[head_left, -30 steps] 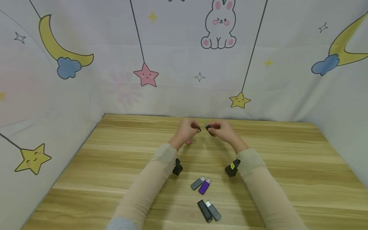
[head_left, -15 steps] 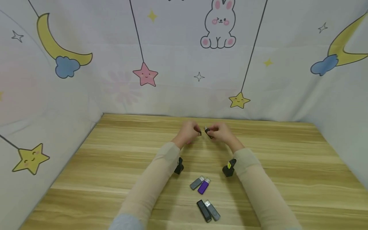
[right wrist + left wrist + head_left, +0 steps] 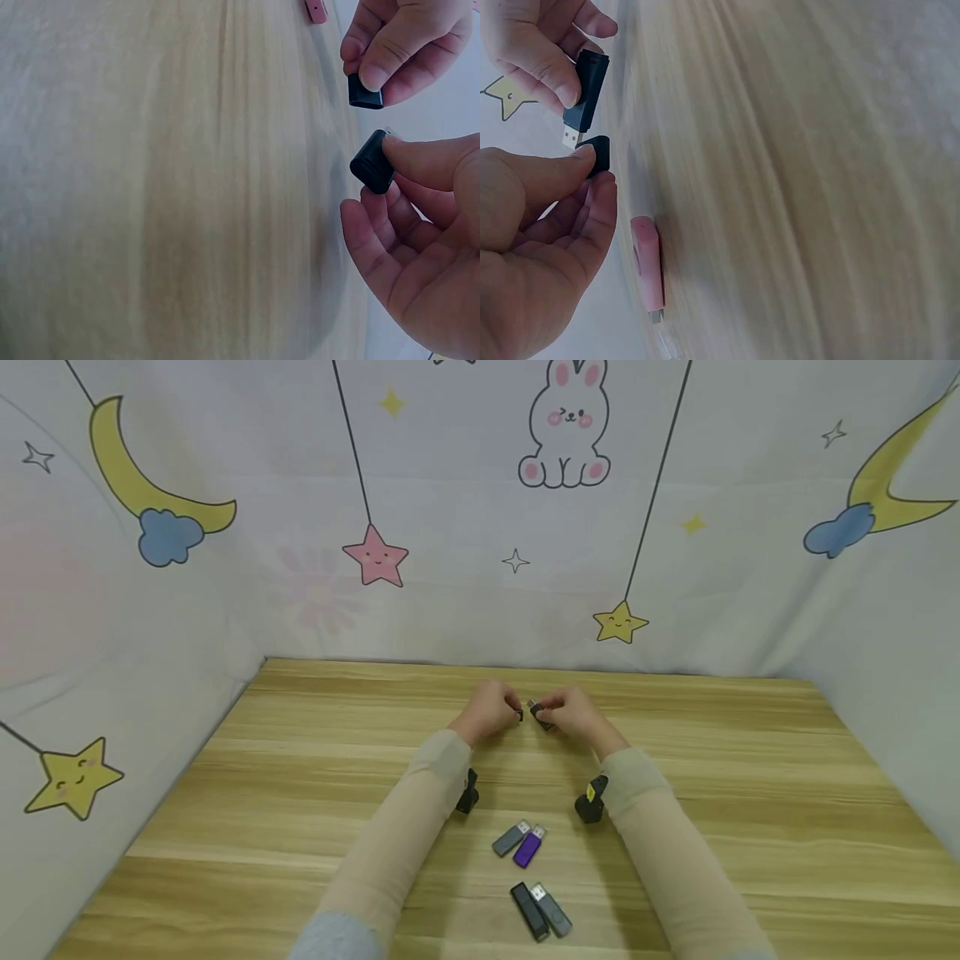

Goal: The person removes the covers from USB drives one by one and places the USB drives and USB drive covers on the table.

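Observation:
Between thumb and fingers my right hand pinches a black USB stick, its silver plug bare and angled toward my other hand. My left hand pinches a small black USB cap. In the right wrist view the cap shows its flat end, apart from the stick. Both hands are near the back of the wooden table, a small gap between them. A pink USB stick lies on the table beside my left hand; in the head view that hand hides it.
Closer to me on the table lie a grey USB stick touching a purple one. In front of those, a black capped stick lies against another grey one. A white printed curtain stands behind the table.
Both hands have come down slightly toward me, still holding the black stick and cap, and are a little closer together. The pink stick has gone out of sight behind the left hand in the head view.

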A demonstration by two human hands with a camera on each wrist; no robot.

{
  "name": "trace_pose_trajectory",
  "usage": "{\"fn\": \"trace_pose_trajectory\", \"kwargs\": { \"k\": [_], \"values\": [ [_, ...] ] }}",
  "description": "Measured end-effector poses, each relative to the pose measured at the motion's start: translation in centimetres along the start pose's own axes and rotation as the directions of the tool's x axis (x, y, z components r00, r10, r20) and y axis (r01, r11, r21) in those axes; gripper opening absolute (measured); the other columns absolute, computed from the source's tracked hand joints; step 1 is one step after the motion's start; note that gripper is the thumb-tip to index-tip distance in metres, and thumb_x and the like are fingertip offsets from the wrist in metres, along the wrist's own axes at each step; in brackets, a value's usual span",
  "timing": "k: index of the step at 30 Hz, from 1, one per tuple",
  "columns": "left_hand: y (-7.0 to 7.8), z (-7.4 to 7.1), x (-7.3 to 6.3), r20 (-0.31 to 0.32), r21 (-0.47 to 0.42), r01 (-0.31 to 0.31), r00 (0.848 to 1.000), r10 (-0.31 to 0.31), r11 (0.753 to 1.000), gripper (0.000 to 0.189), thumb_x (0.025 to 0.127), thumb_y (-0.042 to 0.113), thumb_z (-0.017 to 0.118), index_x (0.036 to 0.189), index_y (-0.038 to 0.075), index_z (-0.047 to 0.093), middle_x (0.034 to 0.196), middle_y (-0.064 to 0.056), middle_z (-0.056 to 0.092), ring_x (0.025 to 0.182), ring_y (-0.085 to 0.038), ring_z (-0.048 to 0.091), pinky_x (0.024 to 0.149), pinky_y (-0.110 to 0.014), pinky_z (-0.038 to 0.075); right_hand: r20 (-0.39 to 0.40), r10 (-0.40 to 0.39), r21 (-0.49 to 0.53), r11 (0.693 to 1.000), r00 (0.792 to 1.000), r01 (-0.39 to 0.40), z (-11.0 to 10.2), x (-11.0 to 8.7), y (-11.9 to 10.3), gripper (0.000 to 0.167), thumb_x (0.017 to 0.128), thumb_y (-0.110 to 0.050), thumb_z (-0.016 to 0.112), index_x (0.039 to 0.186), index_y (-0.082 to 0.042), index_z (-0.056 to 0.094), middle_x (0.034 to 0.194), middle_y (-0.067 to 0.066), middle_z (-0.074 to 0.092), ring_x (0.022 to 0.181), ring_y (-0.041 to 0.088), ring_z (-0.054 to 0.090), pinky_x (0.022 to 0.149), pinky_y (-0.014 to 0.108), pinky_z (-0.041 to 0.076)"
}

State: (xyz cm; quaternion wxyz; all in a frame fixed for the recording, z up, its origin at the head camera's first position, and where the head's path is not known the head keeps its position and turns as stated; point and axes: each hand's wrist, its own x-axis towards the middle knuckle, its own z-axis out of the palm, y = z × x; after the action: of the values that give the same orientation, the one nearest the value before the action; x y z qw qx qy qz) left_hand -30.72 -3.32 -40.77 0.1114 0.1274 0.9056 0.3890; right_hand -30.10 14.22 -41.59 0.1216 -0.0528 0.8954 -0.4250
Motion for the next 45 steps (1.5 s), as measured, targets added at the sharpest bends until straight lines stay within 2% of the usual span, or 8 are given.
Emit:
{"fn": "trace_pose_trajectory", "kwargs": {
  "k": [7,14,20,28,35,45],
  "values": [
    [0.0,0.1,0.1,0.001,0.039,-0.019,1.0,0.019,0.999,0.007,0.083,0.0,0.068,0.09,-0.001,0.072,0.092,-0.012,0.067,0.068,-0.016,0.052,0.053,-0.022,0.042,0.013,0.016,-0.001,1.0,1.0,-0.016,0.1,0.0,0.3,0.03,0.093,-0.011,0.062,0.119,0.004,0.064,0.124,0.02,0.061,0.087,0.017,0.059,0.068,0.025,0.05],
    [-0.1,0.4,0.4,0.012,0.06,-0.013,1.0,0.012,0.998,0.005,0.084,0.0,0.069,0.089,-0.001,0.072,0.095,-0.013,0.067,0.074,-0.017,0.052,0.061,-0.024,0.043,0.023,0.006,-0.008,1.0,1.0,-0.006,0.3,0.2,0.3,0.028,0.092,-0.012,0.063,0.115,0.004,0.066,0.113,0.018,0.065,0.079,0.015,0.057,0.065,0.024,0.048],
    [-0.1,0.5,0.6,0.007,0.089,-0.014,1.0,0.013,0.996,0.006,0.084,0.0,0.069,0.089,-0.002,0.072,0.095,-0.013,0.068,0.079,-0.018,0.055,0.071,-0.028,0.048,0.017,0.0,-0.046,0.999,1.0,0.0,0.5,0.4,0.3,0.028,0.092,-0.014,0.063,0.114,0.004,0.066,0.115,0.018,0.065,0.091,0.021,0.058,0.075,0.029,0.048],
    [-0.2,0.5,0.8,0.004,0.078,0.01,1.0,-0.01,0.997,0.009,0.085,0.001,0.068,0.092,-0.003,0.072,0.095,-0.014,0.069,0.079,-0.019,0.055,0.071,-0.028,0.049,0.021,-0.015,-0.099,0.995,1.0,0.017,0.5,0.6,0.2,0.027,0.092,-0.014,0.063,0.112,0.004,0.067,0.113,0.019,0.065,0.092,0.024,0.058,0.078,0.032,0.048],
    [-0.4,0.6,1.2,0.001,0.092,0.015,1.0,-0.015,0.996,0.01,0.086,0.002,0.067,0.093,-0.003,0.072,0.096,-0.014,0.069,0.083,-0.019,0.058,0.075,-0.029,0.05,0.024,-0.013,-0.136,0.991,1.0,0.016,0.5,0.6,0.0,0.029,0.093,-0.015,0.062,0.115,0.004,0.066,0.118,0.019,0.064,0.105,0.03,0.059,0.088,0.039,0.049],
    [-0.4,0.5,1.4,0.023,0.104,0.025,0.999,-0.027,0.994,0.015,0.088,0.005,0.066,0.1,-0.003,0.072,0.104,-0.015,0.069,0.094,-0.025,0.062,0.081,-0.034,0.052,0.016,-0.025,-0.144,0.989,1.0,0.027,0.5,1.0,0.3,0.029,0.093,-0.015,0.063,0.114,0.004,0.067,0.115,0.02,0.065,0.104,0.03,0.06,0.087,0.04,0.05]
  ]
}}
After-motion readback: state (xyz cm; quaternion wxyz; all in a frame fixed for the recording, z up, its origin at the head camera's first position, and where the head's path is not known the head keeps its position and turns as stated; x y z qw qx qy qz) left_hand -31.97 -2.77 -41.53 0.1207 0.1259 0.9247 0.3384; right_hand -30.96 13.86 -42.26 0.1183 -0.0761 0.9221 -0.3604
